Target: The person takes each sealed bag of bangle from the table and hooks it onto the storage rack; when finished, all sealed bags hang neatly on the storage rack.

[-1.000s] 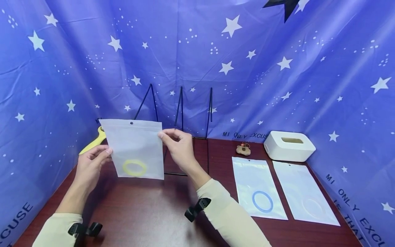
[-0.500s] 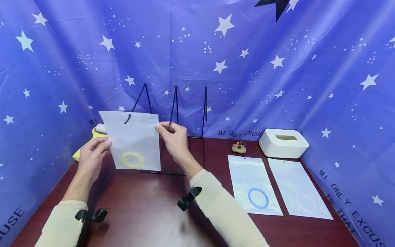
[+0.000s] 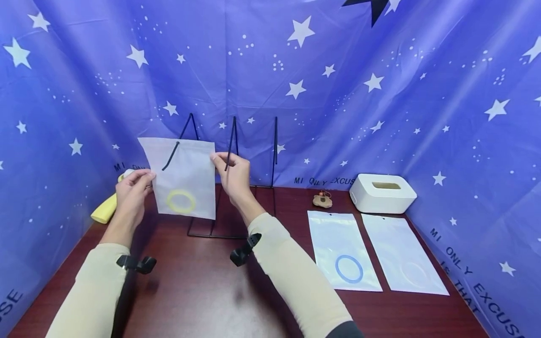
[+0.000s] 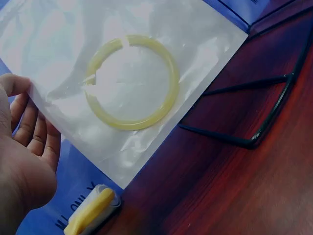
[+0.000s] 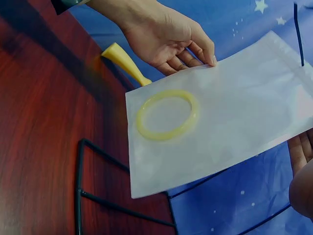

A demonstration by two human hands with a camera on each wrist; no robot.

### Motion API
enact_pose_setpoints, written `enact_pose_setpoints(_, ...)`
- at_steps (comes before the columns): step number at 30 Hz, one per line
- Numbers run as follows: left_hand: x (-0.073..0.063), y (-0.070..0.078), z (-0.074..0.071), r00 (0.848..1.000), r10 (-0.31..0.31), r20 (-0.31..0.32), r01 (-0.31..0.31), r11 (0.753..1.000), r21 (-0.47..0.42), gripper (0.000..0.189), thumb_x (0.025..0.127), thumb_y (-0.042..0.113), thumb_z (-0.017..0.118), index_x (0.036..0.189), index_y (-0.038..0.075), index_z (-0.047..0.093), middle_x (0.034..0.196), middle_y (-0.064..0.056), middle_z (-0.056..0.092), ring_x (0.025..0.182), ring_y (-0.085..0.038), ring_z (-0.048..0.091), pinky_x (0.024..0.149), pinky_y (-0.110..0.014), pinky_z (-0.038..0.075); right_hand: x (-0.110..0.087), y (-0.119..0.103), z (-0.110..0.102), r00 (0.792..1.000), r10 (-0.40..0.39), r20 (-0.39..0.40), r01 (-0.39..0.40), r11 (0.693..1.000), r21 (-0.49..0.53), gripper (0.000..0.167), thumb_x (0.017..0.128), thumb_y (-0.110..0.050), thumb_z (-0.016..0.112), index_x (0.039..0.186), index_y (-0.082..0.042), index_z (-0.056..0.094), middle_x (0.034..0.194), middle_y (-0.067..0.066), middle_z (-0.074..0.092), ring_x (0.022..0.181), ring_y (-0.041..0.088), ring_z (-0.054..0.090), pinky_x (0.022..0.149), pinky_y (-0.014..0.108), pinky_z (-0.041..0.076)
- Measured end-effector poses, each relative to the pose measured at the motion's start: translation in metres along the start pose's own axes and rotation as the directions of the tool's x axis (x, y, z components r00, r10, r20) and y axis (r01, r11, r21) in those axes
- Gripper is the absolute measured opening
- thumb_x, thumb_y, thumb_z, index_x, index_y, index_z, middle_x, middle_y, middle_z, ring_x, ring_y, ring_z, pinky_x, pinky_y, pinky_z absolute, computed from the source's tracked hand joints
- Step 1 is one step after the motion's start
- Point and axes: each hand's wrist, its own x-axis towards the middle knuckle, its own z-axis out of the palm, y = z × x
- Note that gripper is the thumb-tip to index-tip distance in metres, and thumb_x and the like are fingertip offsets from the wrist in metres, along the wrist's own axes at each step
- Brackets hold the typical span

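A white zip pouch [image 3: 186, 164] is held upright between both hands, a yellow ring [image 3: 169, 201] showing low inside it. One front prong [image 3: 171, 157] of the black wire rack [image 3: 273, 173] passes through the hole at the pouch's top. My left hand [image 3: 133, 195] pinches the pouch's left edge between thumb and finger; the left wrist view shows the other fingers [image 4: 38, 132] loosely bent behind it. My right hand [image 3: 236, 180] pinches the upper right edge, beside the rack's middle prong. Another ring-bearing pouch [image 5: 230, 107] face fills the right wrist view: it is this same pouch.
At right lie a pouch with a blue ring [image 3: 336, 225] and a pouch with a pale ring [image 3: 390, 239]. Behind them are a white tissue box [image 3: 382, 202] and a small tan charm [image 3: 322, 201]. A yellow-handled roller [image 3: 104, 209] lies left; a starry curtain [image 3: 253, 56] surrounds the table.
Both hands have moved the pouch forward and up toward the rack. The prong now comes farther out through the hole and lies across the pouch's front. The head view has shifted slightly.
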Motion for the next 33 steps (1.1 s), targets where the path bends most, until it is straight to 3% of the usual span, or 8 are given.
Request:
enact_pose_setpoints(3,0.008,-0.001,0.006,0.999,0.001,-0.044,-0.001,1.000,-0.008,0.017,0.094,-0.001,0.069,0.088,0.011,0.077,0.075,0.007,0.071,0.068,-0.004,0.062,0.061,-0.017,0.053,0.007,0.001,0.004,0.999,0.030,-0.032,-0.030,1.000,-0.007,0.019,0.092,-0.023,0.079,0.099,-0.005,0.082,0.088,0.013,0.078,0.069,0.003,0.063,0.065,0.016,0.051)
enact_pose_setpoints(9,0.021,-0.002,0.015,0.997,0.004,-0.083,-0.002,1.000,0.027,0.012,0.092,0.002,0.073,0.087,0.012,0.077,0.069,0.007,0.070,0.064,-0.003,0.062,0.059,-0.016,0.054,0.021,0.001,0.007,0.996,0.061,-0.063,-0.060,0.998,0.015,0.020,0.091,-0.023,0.080,0.098,-0.005,0.082,0.087,0.013,0.078,0.068,0.003,0.062,0.066,0.017,0.053)
enact_pose_setpoints(17,0.037,-0.001,0.020,0.996,-0.001,-0.093,0.006,0.998,0.057,0.006,0.089,0.007,0.079,0.087,0.012,0.076,0.069,0.009,0.068,0.065,-0.004,0.060,0.061,-0.016,0.054,0.040,0.000,0.014,0.989,0.095,-0.110,-0.095,0.995,0.004,0.015,0.091,-0.022,0.080,0.095,-0.008,0.083,0.081,0.005,0.076,0.067,0.004,0.061,0.064,0.017,0.051)
enact_pose_setpoints(25,0.052,0.001,0.029,0.996,-0.035,-0.079,0.046,0.990,0.137,0.015,0.092,0.010,0.077,0.084,0.022,0.074,0.073,0.013,0.070,0.069,-0.002,0.062,0.066,-0.013,0.055,0.061,0.004,0.014,0.984,0.107,-0.142,-0.103,0.994,0.031,0.014,0.090,-0.019,0.080,0.096,-0.006,0.083,0.078,0.001,0.073,0.064,0.005,0.060,0.061,0.017,0.050)
enact_pose_setpoints(33,0.058,0.003,0.038,0.997,-0.029,-0.074,0.041,0.984,0.175,0.015,0.092,0.007,0.076,0.083,0.020,0.073,0.071,0.014,0.070,0.067,0.000,0.062,0.069,-0.011,0.055,0.076,0.002,0.010,0.983,0.108,-0.148,-0.122,0.989,-0.089,0.015,0.090,-0.027,0.081,0.097,-0.014,0.084,0.085,0.002,0.077,0.069,0.005,0.060,0.064,0.017,0.049)
